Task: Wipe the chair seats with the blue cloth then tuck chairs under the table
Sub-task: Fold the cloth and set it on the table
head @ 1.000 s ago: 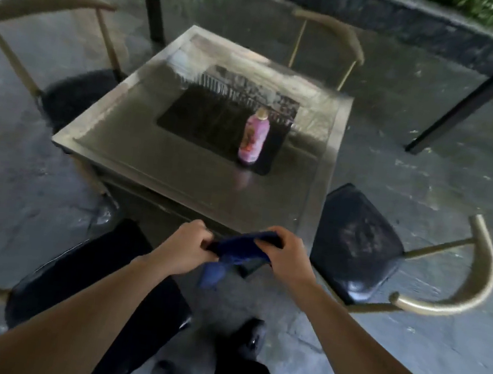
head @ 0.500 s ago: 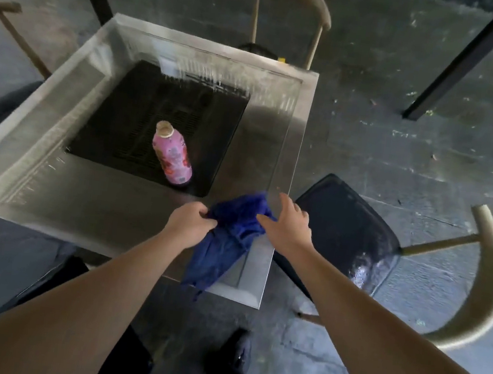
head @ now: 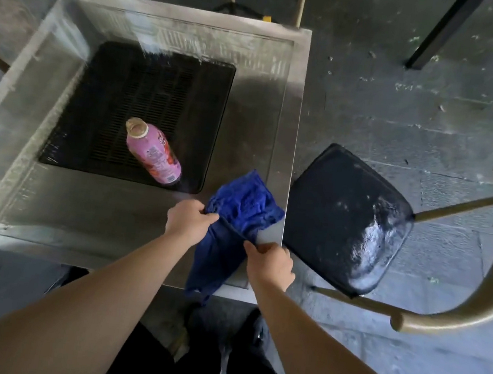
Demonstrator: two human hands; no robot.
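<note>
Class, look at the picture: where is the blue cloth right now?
The blue cloth lies on the table's near right corner, one end hanging over the near edge. The left hand and right hand pinch it, with the chair seat just right.

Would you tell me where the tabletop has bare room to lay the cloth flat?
The metal strip between the black grate and the near edge, left of the left hand, is bare. The near right corner is crowded: blue cloth, both hands, with the pink bottle just beyond.
</note>
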